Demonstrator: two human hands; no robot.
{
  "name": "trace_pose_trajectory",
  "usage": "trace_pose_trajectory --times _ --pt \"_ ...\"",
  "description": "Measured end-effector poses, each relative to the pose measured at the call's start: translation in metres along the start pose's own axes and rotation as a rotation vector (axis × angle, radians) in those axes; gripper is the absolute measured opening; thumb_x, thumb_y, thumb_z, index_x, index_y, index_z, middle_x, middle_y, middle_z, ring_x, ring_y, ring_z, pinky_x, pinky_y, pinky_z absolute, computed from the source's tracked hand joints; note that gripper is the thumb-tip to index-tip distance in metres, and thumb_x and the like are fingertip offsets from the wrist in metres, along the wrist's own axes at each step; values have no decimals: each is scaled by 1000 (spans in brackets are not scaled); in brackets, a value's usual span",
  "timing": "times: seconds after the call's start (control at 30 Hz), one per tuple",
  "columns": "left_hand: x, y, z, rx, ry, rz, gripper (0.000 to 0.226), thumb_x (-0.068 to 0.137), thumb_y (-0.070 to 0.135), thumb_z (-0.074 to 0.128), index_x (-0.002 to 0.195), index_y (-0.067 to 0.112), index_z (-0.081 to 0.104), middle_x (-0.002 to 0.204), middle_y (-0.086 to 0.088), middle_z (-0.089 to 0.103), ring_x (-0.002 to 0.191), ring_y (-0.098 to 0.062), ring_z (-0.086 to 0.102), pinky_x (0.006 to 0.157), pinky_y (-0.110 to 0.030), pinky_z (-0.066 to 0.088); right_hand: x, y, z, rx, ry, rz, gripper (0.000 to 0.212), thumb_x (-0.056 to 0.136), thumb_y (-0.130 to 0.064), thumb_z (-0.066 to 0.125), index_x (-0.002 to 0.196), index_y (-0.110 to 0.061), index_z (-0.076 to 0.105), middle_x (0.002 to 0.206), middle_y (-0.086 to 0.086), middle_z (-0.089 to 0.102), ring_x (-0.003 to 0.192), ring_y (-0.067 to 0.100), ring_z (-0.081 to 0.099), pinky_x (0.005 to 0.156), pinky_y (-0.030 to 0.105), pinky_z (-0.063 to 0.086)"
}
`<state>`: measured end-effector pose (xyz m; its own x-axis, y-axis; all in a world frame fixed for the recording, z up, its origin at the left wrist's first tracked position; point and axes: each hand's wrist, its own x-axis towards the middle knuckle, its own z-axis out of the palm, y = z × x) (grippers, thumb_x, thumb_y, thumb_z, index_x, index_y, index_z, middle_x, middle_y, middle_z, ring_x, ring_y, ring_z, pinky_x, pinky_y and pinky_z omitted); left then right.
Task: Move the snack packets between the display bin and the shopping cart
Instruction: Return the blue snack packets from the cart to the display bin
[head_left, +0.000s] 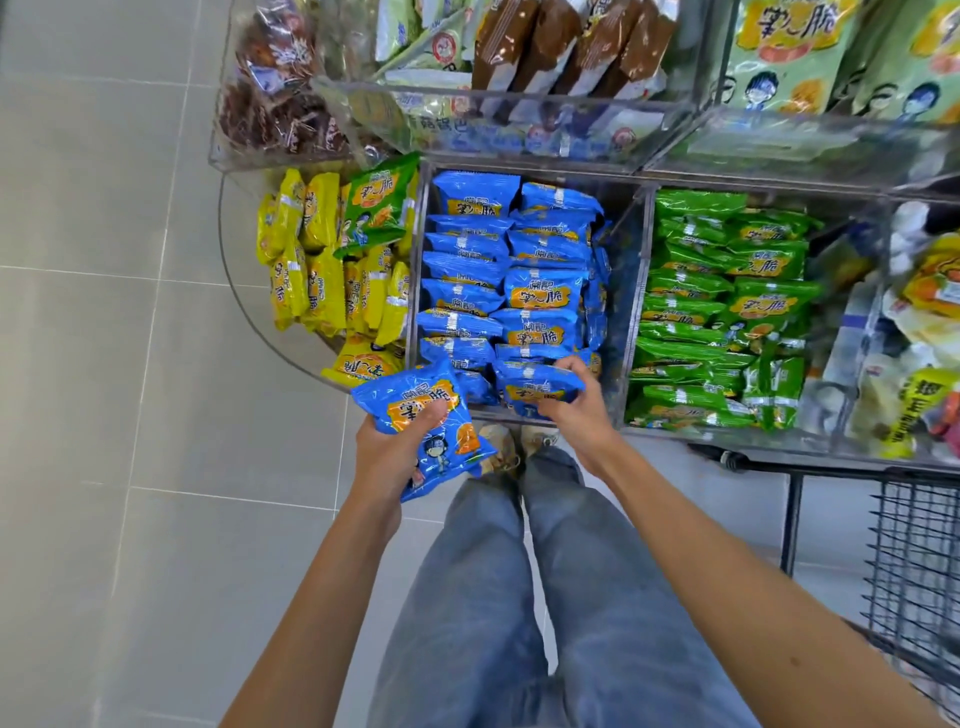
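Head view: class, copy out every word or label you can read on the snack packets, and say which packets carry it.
"掌心脆": blue packets, green packets, yellow packets, tall green bags.
Smaller characters above it, and all fine print: too blurred to read.

2 bare forearms reach forward. The left hand (389, 460) grips a glossy blue plastic snack packet (448, 457), thumb across its face; the right hand (574, 410) curls round a second blue packet (535, 385).
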<state>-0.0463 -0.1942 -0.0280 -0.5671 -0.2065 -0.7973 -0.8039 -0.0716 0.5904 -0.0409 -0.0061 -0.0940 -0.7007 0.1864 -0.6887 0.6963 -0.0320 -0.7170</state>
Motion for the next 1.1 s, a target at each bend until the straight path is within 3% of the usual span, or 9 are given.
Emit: trace_pose_trajectory --times 0.1,0.23,0.37,0.5,0.63,0.77,0.9,1.03,1.1 --pt "-3 -6 5 -10 -12 -14 33 74 22 78 101 17 61 86 -3 74 68 -22 72 84 -58 50 3 15 0 -344 91 -26 48 75 4 68 116 -3 44 122 20 50 111 32 51 97 38 42" --pt "-6 -10 11 -55 -11 -39 29 73 19 78 96 20 61 87 -2 74 66 -16 72 55 -31 58 1 13 1 -405 185 -136 89 71 -11 79 139 -2 23 141 14 28 130 26 33 110 39 30" --pt "-10 -7 15 -70 1 -44 37 74 19 77 108 15 61 95 -6 74 72 -19 73 55 -28 57 7 6 4 -306 217 -162 72 72 -17 79 134 -14 42 138 6 43 129 22 41 106 35 35" --pt "-13 -3 23 -89 25 -40 43 75 20 77 114 15 60 100 -7 73 78 -21 73 59 -30 59 10 7 0 -370 217 -215 53 65 -18 84 109 -15 54 111 3 59 106 21 56 91 36 46" --pt "-15 -1 32 -119 34 -23 47 73 23 78 116 15 59 101 -6 73 82 -24 73 65 -35 60 5 15 -10 -244 202 -314 49 62 -9 85 98 -19 54 94 -11 56 82 -3 57 74 25 52" --pt "-18 1 36 -152 17 8 49 72 23 78 117 15 60 101 -6 74 86 -25 72 71 -39 60 4 27 -8 -203 226 -343 50 65 -6 82 107 -10 55 104 3 62 93 13 61 79 19 52" --pt "-20 4 36 -159 6 7 49 73 21 77 118 12 59 103 -8 73 87 -25 72 70 -38 60 12 24 4 -462 144 -179 43 77 -12 72 115 -2 54 129 14 49 117 29 50 99 42 42" --pt "-12 13 37 -110 -32 7 51 75 18 76 121 9 56 107 -11 71 90 -27 71 73 -40 60 14 21 15 -768 102 -167 45 86 -26 62 124 -2 53 139 11 37 130 28 32 109 36 28" --pt "-6 18 37 -79 -58 5 49 76 17 76 120 11 56 107 -10 71 90 -26 71 73 -41 60 10 18 16 -747 100 -133 56 82 -36 67 126 -3 52 143 7 36 132 24 33 109 37 28"
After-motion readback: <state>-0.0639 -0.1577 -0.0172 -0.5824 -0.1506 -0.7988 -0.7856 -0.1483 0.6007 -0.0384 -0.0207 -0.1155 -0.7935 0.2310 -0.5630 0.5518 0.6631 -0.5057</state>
